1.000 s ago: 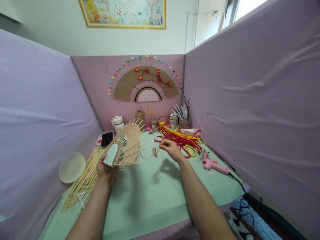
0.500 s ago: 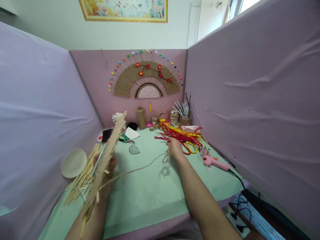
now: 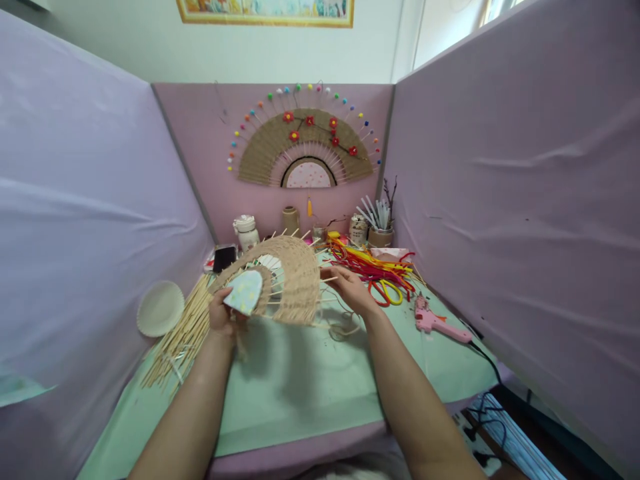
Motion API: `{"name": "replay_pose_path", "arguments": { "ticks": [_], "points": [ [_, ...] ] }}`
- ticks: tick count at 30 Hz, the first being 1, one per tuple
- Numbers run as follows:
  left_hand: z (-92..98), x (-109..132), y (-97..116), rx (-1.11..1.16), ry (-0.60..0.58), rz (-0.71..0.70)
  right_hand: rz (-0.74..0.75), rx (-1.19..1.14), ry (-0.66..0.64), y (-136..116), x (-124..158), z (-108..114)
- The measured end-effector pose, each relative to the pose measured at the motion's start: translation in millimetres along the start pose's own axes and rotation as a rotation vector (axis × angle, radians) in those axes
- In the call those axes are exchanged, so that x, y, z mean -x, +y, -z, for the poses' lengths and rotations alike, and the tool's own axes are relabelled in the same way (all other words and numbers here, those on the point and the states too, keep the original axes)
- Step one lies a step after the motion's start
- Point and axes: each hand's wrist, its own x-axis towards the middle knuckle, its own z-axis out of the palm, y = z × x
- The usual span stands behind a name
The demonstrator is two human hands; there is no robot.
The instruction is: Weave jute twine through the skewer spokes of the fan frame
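My left hand [image 3: 224,319] is closed on the base of a half-woven twine fan [image 3: 290,280], held up flat over the green table [image 3: 300,387]. The fan has a pale blue speckled paper centre [image 3: 245,292] and wooden sticks poking out past the weave. At the fan's right edge my right hand [image 3: 350,288] pinches the jute twine [image 3: 345,328], which hangs in loose loops onto the table below.
A pile of bamboo sticks [image 3: 183,340] and a white paper plate [image 3: 161,308] lie left. Coloured pipe cleaners [image 3: 373,270] and a pink glue gun [image 3: 436,323] lie right. Jars, a twine spool [image 3: 291,220] and a phone [image 3: 225,257] line the back. A finished fan [image 3: 306,148] hangs on the partition.
The fan has turned from edge-on to flat and face-up. My right hand has come in from the stretched-out twine to the fan's right edge, and the twine has gone slack.
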Motion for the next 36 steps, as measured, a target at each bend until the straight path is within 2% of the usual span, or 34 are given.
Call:
{"name": "replay_pose_path", "arguments": {
  "ticks": [3, 6, 11, 18, 25, 30, 36],
  "points": [
    [0.1, -4.4, -4.9, -0.016, 0.031, -0.011, -0.102, -0.352, -0.23, -10.3, 8.5, -7.1],
    [1.2, -5.1, -5.7, -0.029, 0.031, -0.012, -0.237, -0.487, -0.318, -18.8, 15.1, -6.3],
    [-0.1, -3.6, -4.9, -0.038, 0.002, -0.001, -0.325, -0.61, -0.273, -19.4, 16.7, 0.5],
    [-1.2, -1.3, -6.6, -0.038, 0.013, -0.015, -0.276, -0.713, -0.287, -10.0, 14.5, 3.5],
    [0.9, -3.4, -5.4, -0.048, -0.014, -0.011, -0.25, -0.708, -0.303, -7.5, 13.7, 4.8],
    [3.1, -6.4, -6.5, -0.069, -0.015, -0.027, -0.257, -0.657, -0.209, -8.7, 13.6, 2.2],
    [5.3, -9.5, -7.4, -0.094, -0.009, -0.027, -0.25, -0.666, -0.196, -10.9, 12.5, -0.2]
  ]
}}
